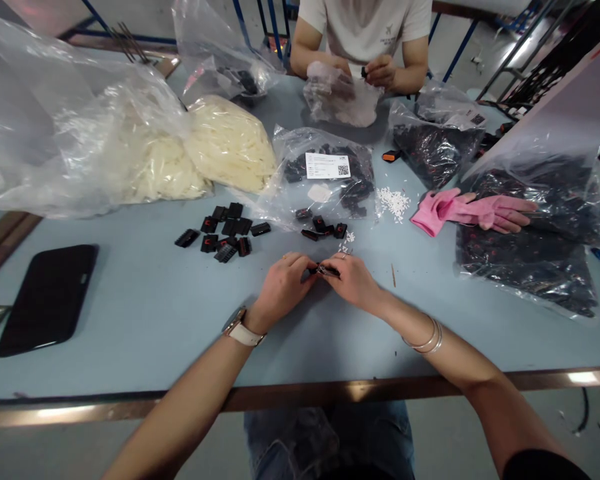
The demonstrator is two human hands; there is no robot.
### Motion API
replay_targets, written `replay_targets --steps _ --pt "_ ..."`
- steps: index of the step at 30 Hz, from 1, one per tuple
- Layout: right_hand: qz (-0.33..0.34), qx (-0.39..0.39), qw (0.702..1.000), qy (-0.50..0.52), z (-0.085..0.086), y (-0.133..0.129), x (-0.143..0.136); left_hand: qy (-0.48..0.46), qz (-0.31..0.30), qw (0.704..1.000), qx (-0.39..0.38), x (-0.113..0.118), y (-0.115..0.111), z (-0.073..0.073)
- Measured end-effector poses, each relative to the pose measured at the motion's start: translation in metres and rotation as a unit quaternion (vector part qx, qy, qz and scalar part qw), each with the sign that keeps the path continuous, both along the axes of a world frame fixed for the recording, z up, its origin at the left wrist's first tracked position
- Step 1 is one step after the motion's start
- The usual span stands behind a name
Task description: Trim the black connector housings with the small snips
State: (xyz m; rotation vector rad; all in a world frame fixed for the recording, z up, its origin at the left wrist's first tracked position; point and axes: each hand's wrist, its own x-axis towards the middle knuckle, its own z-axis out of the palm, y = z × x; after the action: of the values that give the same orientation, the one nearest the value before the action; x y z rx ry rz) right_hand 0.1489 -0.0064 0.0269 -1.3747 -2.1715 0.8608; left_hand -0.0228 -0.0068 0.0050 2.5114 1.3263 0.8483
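Over the blue-grey table, my left hand [286, 285] and my right hand [353, 280] meet, fingers closed on a small black part [329, 271] between them. The fingertips hide much of it. Just beyond my hands sit several black connectors [324, 227] with orange-red bits and a little heap of small white pieces [347, 241]. To the left of them is a loose group of black connectors [230, 230]. A clear bag of black parts [330, 177] with a white label lies behind, beside a larger scatter of white pieces [393, 203].
A black tablet-like device [49, 297] lies at the left. Bags of cream-coloured parts [230, 143] fill the back left. Pink gloves [473, 210] rest by bags of dark parts [525, 267] at the right. Across the table, a person's hands [380, 72] hold a black part near a bag.
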Motion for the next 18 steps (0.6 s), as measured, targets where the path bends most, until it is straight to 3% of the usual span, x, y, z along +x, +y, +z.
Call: replay_targets --steps 7,15,18 --pt "-0.031 0.015 0.999 -0.009 -0.005 -0.003 -0.005 0.044 0.004 0.999 0.003 0.002 -0.001 0.001" --pt "-0.041 -0.082 0.994 0.06 0.002 0.009 0.008 -0.033 0.02 0.998 -0.04 0.001 -0.001 0.0" --pt "-0.026 -0.07 0.995 0.059 0.001 0.011 0.01 -0.04 0.031 0.997 -0.06 0.001 -0.001 0.001"
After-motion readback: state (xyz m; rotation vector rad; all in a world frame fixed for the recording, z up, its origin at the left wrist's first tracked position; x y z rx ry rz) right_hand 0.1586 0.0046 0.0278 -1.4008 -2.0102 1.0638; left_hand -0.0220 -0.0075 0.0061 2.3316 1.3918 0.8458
